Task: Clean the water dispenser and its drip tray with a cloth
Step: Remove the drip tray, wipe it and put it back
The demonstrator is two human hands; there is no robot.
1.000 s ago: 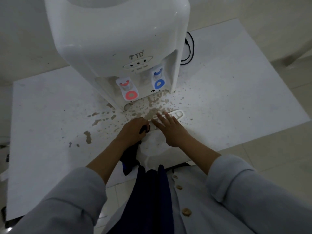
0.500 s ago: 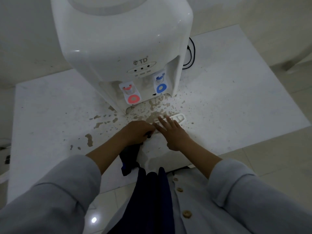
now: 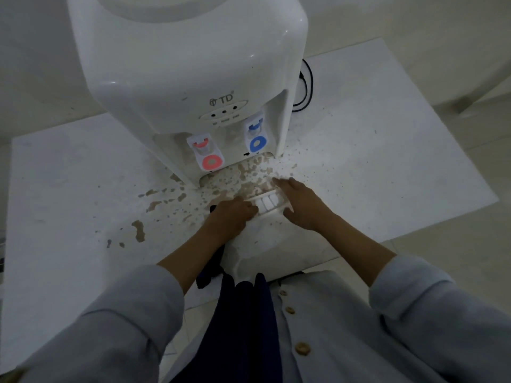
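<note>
A white water dispenser (image 3: 188, 64) with a red tap (image 3: 206, 153) and a blue tap (image 3: 257, 136) stands on a white table (image 3: 387, 167). The white slatted drip tray (image 3: 266, 202) lies on the table in front of it. My right hand (image 3: 302, 205) lies over the tray's right end with fingers curled around it. My left hand (image 3: 232, 217) is closed on a dark cloth (image 3: 211, 268) and touches the tray's left end. Most of the cloth hangs below my wrist.
Brown stains and specks (image 3: 243, 178) spread over the table in front of the dispenser and to its left (image 3: 139, 230). A black power cord (image 3: 305, 89) loops behind the dispenser on the right. The table's near edge (image 3: 318, 266) is close to my body.
My right hand has shifted from the tray's near-left part to its right end. My left hand has come onto the left end, still holding the cloth. The camera has leaned closer.
</note>
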